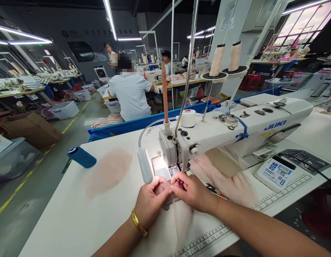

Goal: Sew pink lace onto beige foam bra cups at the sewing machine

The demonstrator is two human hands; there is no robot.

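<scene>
Beige, filmy cloth (182, 217), limp from the close fingertip pinch of left hand (150, 200) and right hand (195, 192)

A pale pillar (227, 30) stood in a large workroom, a paper sheet (229, 15) fixed high on it. Left of the pillar and well behind it, a dark grey wall (93, 21) carried a dark panel (81, 51) and a row of faint lettering, apparently a slogan, though too dim to read surely. White strip lights (110, 18) hung left of the pillar beneath a dark ceiling (74, 3). Right of the pillar, a many-paned window (306, 23) showed bright daylight above a worktable (267, 61) and a red stool (249, 81). Far left of the pillar, a yellow line (76, 118) crossed the grey-green floor (23, 214), beside a cardboard box (31, 130) and a plastic bin (65, 110).
</scene>
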